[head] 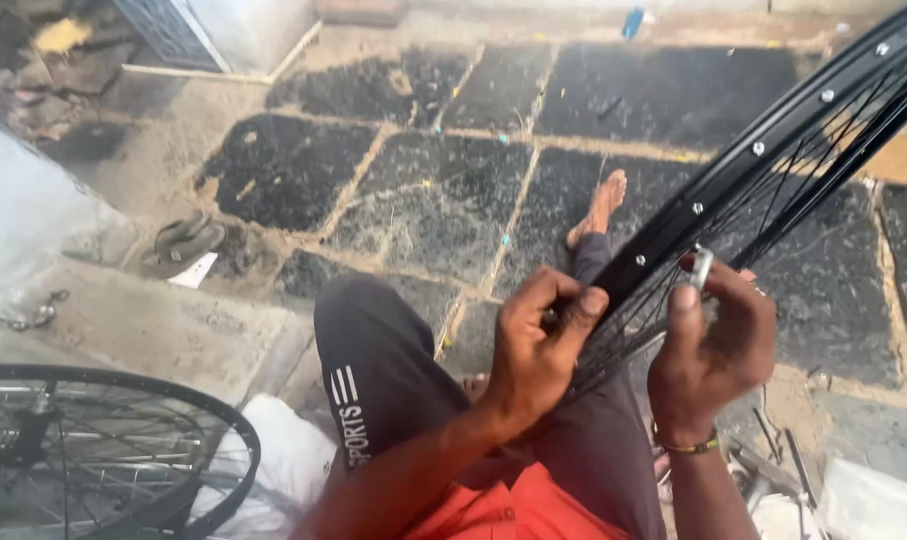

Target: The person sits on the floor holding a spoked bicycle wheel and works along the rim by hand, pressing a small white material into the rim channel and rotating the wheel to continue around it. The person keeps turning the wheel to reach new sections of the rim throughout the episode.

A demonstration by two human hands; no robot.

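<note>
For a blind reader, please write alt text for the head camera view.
A seated person grips a black bicycle rim with the left hand while the right hand holds a small metal tool at its spokes. A second wheel lies on the stone floor.

I see my left hand [536, 345] gripping the black wheel rim [744, 165] while my right hand [712, 345] pinches a small metal tool [702, 270] against its spokes [774, 215].
</note>
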